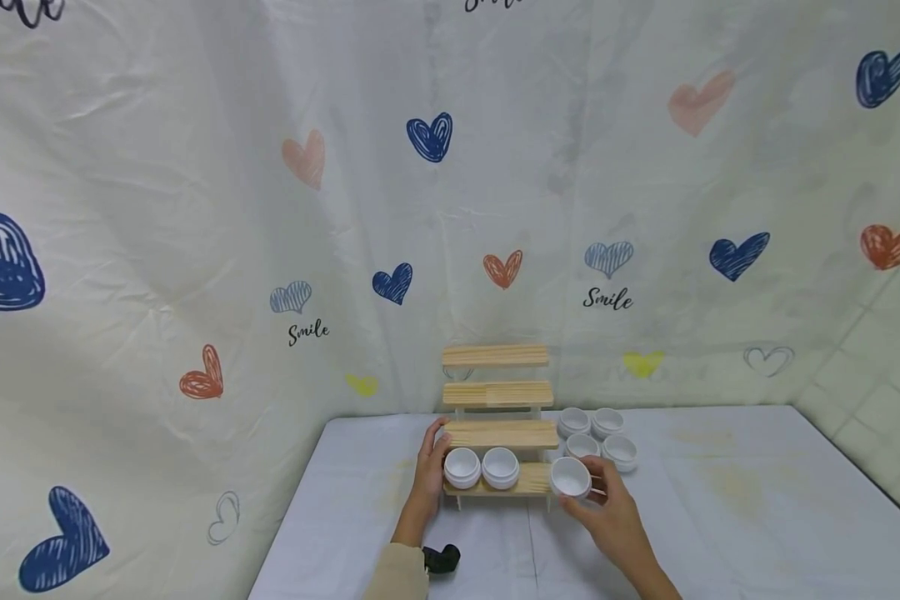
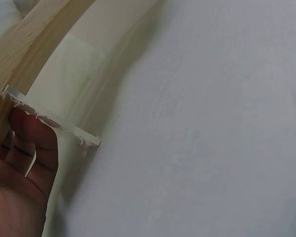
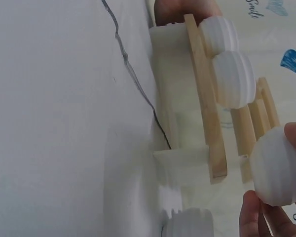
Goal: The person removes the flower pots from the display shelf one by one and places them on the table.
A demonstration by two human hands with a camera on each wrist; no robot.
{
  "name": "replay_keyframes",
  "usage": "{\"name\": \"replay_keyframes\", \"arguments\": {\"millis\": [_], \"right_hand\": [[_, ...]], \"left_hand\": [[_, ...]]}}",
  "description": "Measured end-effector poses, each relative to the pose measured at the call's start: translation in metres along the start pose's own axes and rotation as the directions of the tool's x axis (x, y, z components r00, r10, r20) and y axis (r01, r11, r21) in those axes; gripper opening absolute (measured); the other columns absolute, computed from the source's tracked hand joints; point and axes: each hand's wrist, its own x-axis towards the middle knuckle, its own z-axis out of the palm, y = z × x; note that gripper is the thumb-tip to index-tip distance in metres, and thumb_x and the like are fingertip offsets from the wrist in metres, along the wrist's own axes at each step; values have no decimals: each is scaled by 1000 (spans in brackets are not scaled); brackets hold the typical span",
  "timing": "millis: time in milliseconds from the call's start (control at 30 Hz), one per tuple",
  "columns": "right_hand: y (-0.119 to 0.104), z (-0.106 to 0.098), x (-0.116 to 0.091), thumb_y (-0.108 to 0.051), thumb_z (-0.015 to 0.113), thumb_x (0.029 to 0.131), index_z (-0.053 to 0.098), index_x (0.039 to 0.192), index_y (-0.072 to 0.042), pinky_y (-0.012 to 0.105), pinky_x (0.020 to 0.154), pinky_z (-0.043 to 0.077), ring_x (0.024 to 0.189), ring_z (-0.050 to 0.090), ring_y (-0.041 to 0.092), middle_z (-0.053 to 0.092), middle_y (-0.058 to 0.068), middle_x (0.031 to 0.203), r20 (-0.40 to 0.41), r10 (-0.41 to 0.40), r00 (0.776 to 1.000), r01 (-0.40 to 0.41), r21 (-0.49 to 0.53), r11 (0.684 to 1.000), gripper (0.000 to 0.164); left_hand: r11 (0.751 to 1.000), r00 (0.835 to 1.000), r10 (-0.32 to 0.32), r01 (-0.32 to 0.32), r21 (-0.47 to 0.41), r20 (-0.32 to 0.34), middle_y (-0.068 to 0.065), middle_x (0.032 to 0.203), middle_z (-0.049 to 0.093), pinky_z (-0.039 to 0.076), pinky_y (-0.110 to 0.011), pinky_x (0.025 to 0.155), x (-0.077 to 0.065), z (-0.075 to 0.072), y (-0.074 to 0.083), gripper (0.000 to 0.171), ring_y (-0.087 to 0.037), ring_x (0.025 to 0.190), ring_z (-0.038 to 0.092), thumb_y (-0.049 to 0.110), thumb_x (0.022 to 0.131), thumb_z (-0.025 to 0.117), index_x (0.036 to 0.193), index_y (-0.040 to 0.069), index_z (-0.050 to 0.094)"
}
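A small stepped stand [image 1: 501, 433] with wooden shelves and thin pale side supports stands on the table. Two white cups [image 1: 500, 469] sit side by side on its lowest shelf, toward the left. My left hand [image 1: 426, 479] holds the stand's left side; in the left wrist view its bent fingers [image 2: 42, 143] lie against the side support under the wooden shelf. With thumb and fingers, my right hand [image 1: 613, 512] pinches another white cup [image 1: 570, 477] at the right end of the lowest shelf. The right wrist view shows this held cup [image 3: 277, 168] apart from the shelf.
Several more white cups [image 1: 619, 451] are grouped on the table right of the stand, just behind my right hand. The white-covered table [image 1: 720, 517] extends to both sides. A heart-printed curtain [image 1: 510, 192] hangs behind. A black object [image 1: 442, 559] shows by my left wrist.
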Motion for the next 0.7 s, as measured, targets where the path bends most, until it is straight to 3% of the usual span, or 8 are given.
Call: {"name": "replay_keyframes", "arguments": {"millis": [367,700], "right_hand": [[6,-15,6,-17,86,82,48,135,-4,10,87,48,103,51,-7,57,11,129,4,65,998,-65,-2,998,66],[18,-29,13,-20,84,85,43,139,-3,10,85,48,101,48,-10,53,15,135,15,112,994,-112,-43,993,70]], "left_hand": [[1000,1000,3,-3,-1,4,-12,153,50,33,-42,111,1,1,3,51,-24,136,46,41,107,46,153,17,44],[1000,1000,3,-3,-12,-2,-10,152,51,32,-42,112,1,1,0,49,-23,135,47,40,107,49,152,21,46]]}}
